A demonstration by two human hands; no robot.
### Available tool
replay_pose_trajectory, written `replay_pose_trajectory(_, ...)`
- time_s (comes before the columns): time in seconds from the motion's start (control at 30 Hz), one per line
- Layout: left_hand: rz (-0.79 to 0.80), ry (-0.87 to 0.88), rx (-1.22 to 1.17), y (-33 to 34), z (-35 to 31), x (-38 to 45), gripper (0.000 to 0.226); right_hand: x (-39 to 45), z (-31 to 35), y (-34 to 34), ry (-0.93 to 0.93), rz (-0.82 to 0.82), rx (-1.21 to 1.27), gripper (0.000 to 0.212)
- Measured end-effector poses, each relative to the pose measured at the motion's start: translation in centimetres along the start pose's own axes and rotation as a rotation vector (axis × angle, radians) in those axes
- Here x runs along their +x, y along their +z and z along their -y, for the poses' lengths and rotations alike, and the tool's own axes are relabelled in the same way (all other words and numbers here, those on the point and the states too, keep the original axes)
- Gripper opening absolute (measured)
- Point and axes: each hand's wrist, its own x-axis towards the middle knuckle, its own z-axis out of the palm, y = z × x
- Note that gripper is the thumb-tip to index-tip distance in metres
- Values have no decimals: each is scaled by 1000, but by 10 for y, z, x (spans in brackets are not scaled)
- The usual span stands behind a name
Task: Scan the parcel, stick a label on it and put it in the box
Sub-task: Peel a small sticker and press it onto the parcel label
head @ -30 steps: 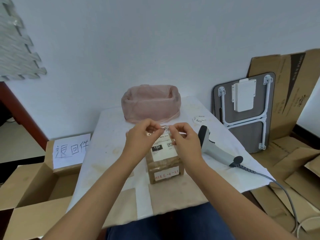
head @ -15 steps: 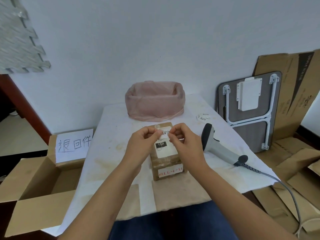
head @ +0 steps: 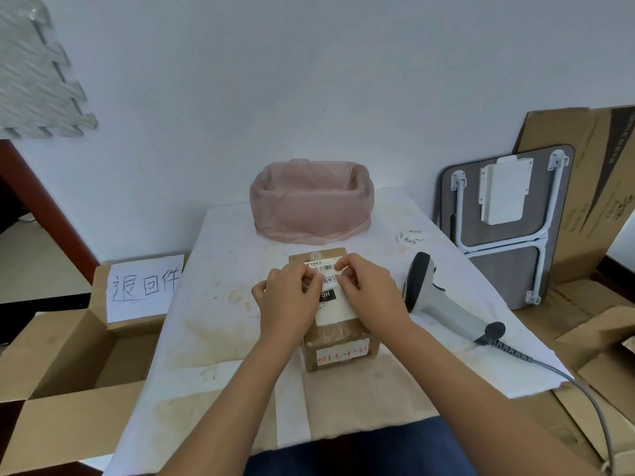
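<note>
While both hands press it, the brown parcel (head: 338,334) bears white labels.

A white paper sheet (head: 143,286) taped to an open brown cardboard box (head: 62,365) reads "退回件" in handwriting. The small brown cardboard parcel (head: 338,341) carries a white shipping label (head: 335,305) with a barcode and "5H"; its red front writing is illegible.

Both hands' fingers (head: 311,280) hide most of the small label (head: 329,278), perhaps already touching the parcel (head: 338,352).
</note>
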Motion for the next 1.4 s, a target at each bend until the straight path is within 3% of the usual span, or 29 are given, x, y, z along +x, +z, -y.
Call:
replay_pose_trajectory(0.6, 5, -7, -4, 8, 3, 2, 18, -7, -9, 15, -21, -109, -12, 15)
replay_pose_trajectory(0.97, 6, 10, 32, 10, 3, 2, 17, -5, -13, 19, -10, -130, -22, 23)
replay_pose_trajectory(1.23, -3, 18, 40, 11, 4, 1, 17, -5, -13, 21, -14, -150, -86, 13)
replay_pose_trajectory(1.4, 11, 27, 56, 12, 4, 1, 13, -3, -14, 23, -10, -111, -107, 17)
